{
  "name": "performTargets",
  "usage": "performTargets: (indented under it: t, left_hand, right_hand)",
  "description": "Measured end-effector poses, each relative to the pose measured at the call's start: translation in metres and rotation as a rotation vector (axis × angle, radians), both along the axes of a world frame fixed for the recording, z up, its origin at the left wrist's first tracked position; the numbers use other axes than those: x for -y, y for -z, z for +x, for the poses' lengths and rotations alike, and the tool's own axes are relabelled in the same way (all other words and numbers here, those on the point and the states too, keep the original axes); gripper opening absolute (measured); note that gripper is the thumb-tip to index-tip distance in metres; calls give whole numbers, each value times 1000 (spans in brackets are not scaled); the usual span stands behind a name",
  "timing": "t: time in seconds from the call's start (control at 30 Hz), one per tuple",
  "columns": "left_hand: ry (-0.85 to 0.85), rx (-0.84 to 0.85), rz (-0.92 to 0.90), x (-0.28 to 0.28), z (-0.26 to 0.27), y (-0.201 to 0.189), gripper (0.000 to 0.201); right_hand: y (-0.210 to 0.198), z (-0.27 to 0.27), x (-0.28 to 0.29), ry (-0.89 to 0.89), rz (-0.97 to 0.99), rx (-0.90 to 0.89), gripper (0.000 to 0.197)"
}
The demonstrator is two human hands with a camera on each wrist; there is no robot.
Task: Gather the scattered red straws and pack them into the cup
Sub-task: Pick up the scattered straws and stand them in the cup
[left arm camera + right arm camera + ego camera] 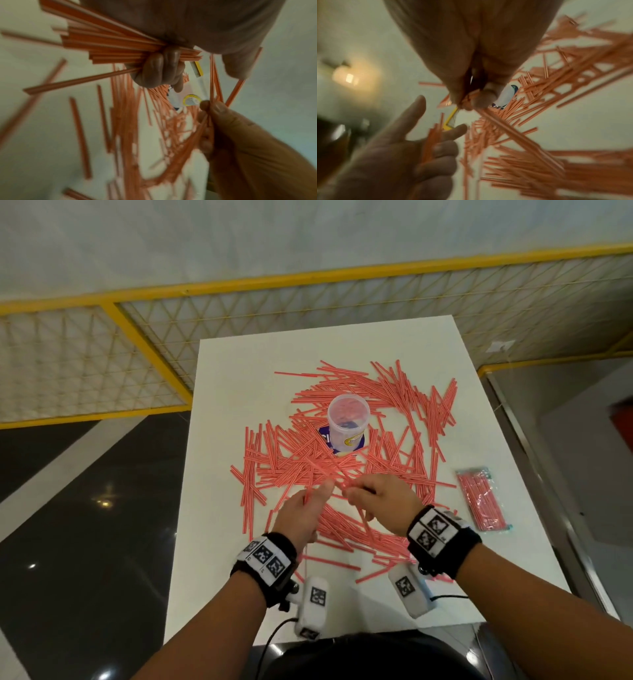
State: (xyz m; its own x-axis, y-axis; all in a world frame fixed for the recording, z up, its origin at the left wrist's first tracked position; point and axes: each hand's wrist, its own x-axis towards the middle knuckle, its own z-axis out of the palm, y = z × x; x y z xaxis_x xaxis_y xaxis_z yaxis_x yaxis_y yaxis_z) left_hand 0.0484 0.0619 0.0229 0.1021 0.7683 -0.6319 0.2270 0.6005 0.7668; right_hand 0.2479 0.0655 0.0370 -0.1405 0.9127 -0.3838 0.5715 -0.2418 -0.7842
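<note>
Red straws (291, 460) lie scattered in a ring around a clear plastic cup (347, 419) standing upright mid-table; the cup holds no standing straws that I can see. My left hand (305, 508) hovers over the near part of the pile. In the left wrist view its curled fingers (159, 67) grip a fanned bundle of straws (106, 46). My right hand (366, 491) is just to its right, pinching a few long straws (513, 134) between thumb and fingertips (205, 106). The two hands nearly touch, well short of the cup.
The white table (233, 378) ends close on the left and right. A sealed packet of red straws (481, 498) lies by the right edge. A yellow mesh fence (137, 337) stands behind, with dark floor (85, 474) to the left.
</note>
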Motion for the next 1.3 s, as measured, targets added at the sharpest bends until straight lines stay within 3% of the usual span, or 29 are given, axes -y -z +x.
performTargets:
  t: [0.1,0.17,0.27,0.43,0.53,0.63,0.77,0.97,1.1,1.17,1.3]
  left_hand:
    - [-30,138,-26,-8,19,-8,71]
    - [-22,76,8,-11,30,-13,60]
    - [-17,-39,41,-13,36,-6,48]
    - [76,-124,123,-13,33,8,63]
    - [-20,-155,214,-13,43,0,53]
    - [-148,-187,190,-13,49,-6,50]
    - [-200,-166,94,-16,49,-3,68]
    - [-319,52,-152,-18,54,-5,59]
    - [-353,-35,-133,-27,42,1,49]
    - [-448,-4,-103,-34,35,-8,35]
    - [-570,123,42,-49,23,-36,20]
  right_hand:
    - [-14,-4,2,-68,-106,-164,24]
    - [-14,-7,3,-50,-167,-248,22]
    - [-15,-12,5,69,-293,-424,20]
    - [-15,-12,7,294,-541,-768,26]
    - [-15,-15,7,469,-600,-864,21]
    - [-17,-20,9,605,-607,-896,7]
    - [-21,-28,15,605,-604,-862,3]
    - [-23,-34,15,681,-413,-725,27]
    - [-29,-35,12,595,-438,-742,39]
    - [-35,-29,10,491,-443,-717,44]
    - [-39,-12,18,100,-464,-327,73]
